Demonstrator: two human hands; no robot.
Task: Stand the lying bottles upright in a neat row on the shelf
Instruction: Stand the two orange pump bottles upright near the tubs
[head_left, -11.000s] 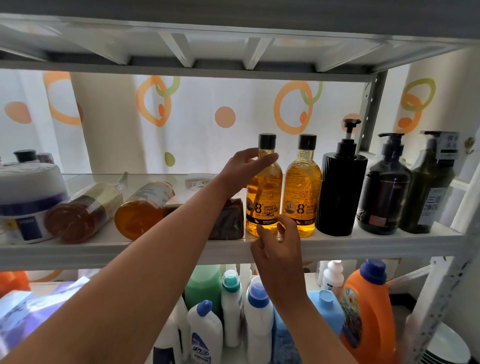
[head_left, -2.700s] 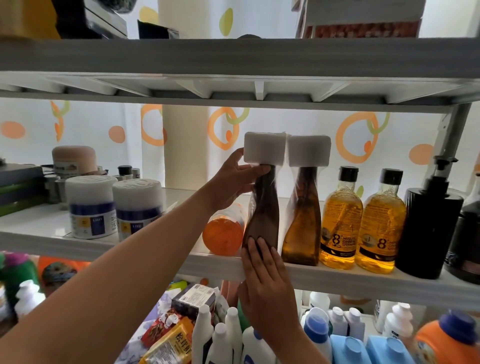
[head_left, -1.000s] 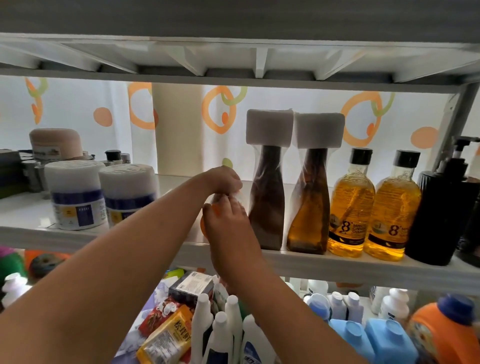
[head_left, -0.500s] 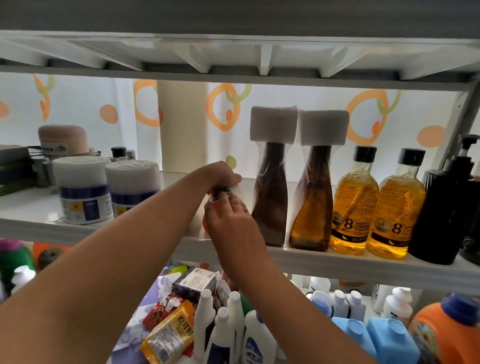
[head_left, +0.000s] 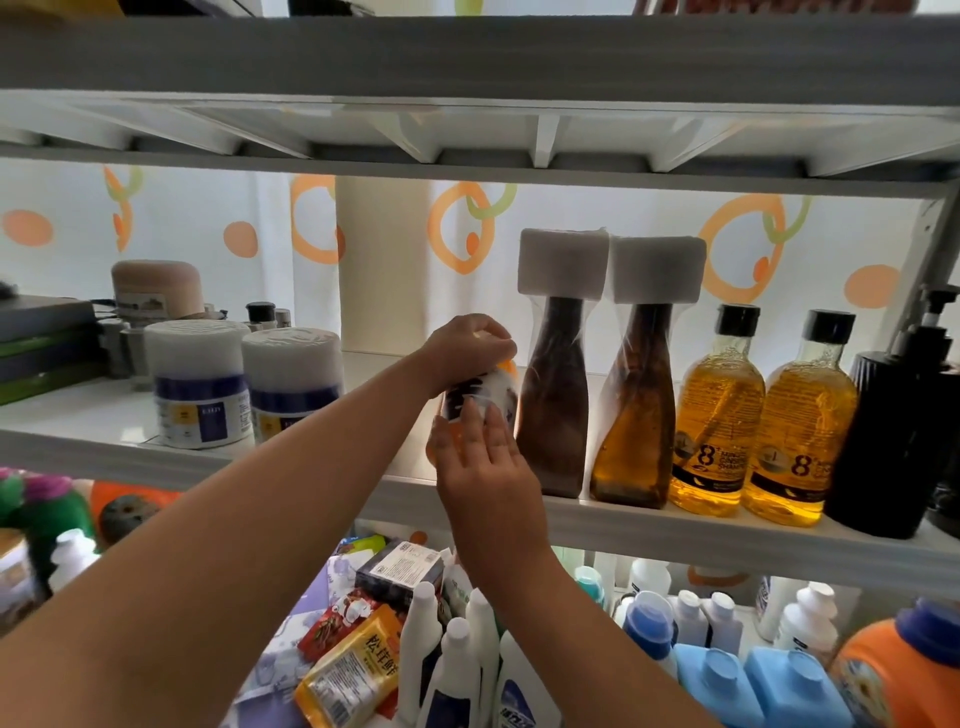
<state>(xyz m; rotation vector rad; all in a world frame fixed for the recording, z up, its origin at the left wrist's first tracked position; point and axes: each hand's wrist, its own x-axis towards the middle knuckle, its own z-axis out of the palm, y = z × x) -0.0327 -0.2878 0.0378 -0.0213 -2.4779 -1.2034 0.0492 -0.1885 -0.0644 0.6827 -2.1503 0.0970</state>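
An orange bottle (head_left: 491, 396) with a dark and white label stands almost upright on the white shelf (head_left: 675, 530), just left of the row. My left hand (head_left: 467, 347) grips its top from above. My right hand (head_left: 480, 465) presses flat fingers against its lower front, hiding the base. To its right stand two brown bottles with white foam caps (head_left: 553, 410) (head_left: 636, 415), then two amber shampoo bottles with black caps (head_left: 719, 421) (head_left: 802, 431).
Black pump bottles (head_left: 893, 436) close the row at the right. Two wrapped white jars (head_left: 200, 384) and a tan jar (head_left: 156, 288) stand at the left of the shelf. The shelf below is crowded with detergent bottles (head_left: 717, 680) and packets (head_left: 353, 670).
Since a second ago both hands have tipped the orange bottle up from lying to nearly upright beside the brown bottles. Earlier the two brown bottles were stood up.
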